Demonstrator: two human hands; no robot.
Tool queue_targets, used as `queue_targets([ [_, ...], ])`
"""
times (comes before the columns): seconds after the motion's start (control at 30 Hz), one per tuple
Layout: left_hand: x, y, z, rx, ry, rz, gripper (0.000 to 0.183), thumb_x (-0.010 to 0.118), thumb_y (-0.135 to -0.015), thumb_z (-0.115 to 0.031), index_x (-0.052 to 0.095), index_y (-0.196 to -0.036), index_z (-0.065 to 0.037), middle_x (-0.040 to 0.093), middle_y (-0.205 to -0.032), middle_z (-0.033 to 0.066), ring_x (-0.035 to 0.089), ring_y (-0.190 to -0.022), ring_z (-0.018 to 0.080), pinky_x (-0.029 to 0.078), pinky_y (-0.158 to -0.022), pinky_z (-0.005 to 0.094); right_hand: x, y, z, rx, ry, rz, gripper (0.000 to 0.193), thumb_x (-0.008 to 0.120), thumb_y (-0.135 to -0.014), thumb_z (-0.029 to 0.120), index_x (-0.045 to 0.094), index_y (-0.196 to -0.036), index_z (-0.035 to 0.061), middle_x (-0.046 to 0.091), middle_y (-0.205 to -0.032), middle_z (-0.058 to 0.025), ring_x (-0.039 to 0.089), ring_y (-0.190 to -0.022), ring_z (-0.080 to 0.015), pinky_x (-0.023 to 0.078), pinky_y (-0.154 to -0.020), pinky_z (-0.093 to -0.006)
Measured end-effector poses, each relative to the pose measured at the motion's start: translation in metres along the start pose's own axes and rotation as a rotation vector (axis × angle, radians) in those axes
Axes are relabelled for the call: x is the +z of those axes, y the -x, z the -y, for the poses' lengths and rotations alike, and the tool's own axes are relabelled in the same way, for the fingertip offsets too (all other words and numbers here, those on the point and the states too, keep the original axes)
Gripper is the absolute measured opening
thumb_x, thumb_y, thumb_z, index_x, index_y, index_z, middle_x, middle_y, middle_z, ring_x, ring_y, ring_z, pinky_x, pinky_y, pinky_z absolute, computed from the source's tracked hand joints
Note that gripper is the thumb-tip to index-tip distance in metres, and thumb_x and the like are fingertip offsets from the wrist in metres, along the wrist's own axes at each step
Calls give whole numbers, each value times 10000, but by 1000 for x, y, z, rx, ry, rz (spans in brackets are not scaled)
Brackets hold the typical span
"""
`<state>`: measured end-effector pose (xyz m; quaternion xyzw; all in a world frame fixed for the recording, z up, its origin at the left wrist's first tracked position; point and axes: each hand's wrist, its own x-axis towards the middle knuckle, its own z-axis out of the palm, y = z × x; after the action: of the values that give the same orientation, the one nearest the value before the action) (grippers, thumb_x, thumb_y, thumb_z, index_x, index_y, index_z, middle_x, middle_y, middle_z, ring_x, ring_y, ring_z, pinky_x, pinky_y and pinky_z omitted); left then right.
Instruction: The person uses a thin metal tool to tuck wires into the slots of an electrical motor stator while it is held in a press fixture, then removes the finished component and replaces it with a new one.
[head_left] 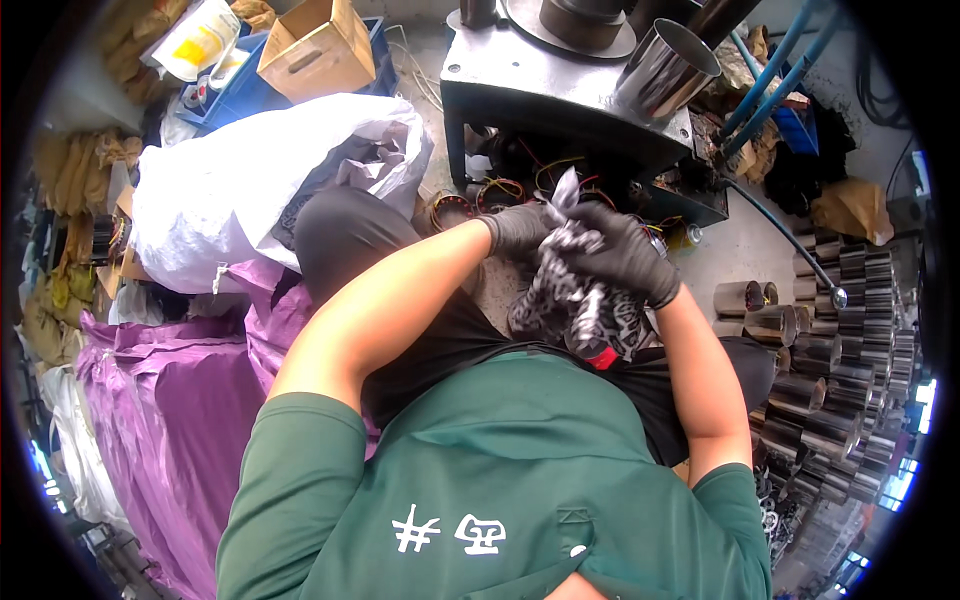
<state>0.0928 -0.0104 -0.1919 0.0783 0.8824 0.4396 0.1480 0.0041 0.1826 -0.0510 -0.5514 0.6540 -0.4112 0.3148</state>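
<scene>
A black, white and grey patterned cloth [566, 285] hangs bunched in front of my lap, with a twisted tip sticking up and a red patch at its lower end. My left hand [519, 229], in a dark glove, is closed at the cloth's upper left side; its fingertips are partly hidden by the cloth. Gloved alike, my right hand [622, 252] is wrapped round the upper part of the cloth from the right.
Ahead stands a metal machine table [540, 75] with wired ring-shaped parts [500, 190] beneath. Stacked metal cylinders [800, 390] line the right. A white sack [210, 200] and purple sacks [170, 420] lie left, below a wooden box [315, 50]. A thin hose [785, 235] crosses at right.
</scene>
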Motion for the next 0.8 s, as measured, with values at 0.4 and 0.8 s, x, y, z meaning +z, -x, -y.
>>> queue_targets([
  [0.4, -31, 4, -115, 376, 603, -697, 288, 566, -1055, -256, 700, -1250, -90, 695, -1255, 110, 663, -1178, 261, 527, -1030, 409, -16, -19, -42, -155, -1079, -549, 471, 564, -1052, 364, 601, -1356, 6, 676, -1284, -104, 648, -1174, -230, 518, -1048, -390],
  [0.8, -176, 252, 92, -1146, -384, -550, 373, 572, -962, -290, 750, -1206, -72, 705, -1231, 269, 679, -1176, 423, 518, -1036, 469, -134, 47, 14, 266, -387, -355, 331, 664, -1000, 255, 649, -1236, 22, 718, -1116, -116, 719, -987, -178, 617, -846, -328],
])
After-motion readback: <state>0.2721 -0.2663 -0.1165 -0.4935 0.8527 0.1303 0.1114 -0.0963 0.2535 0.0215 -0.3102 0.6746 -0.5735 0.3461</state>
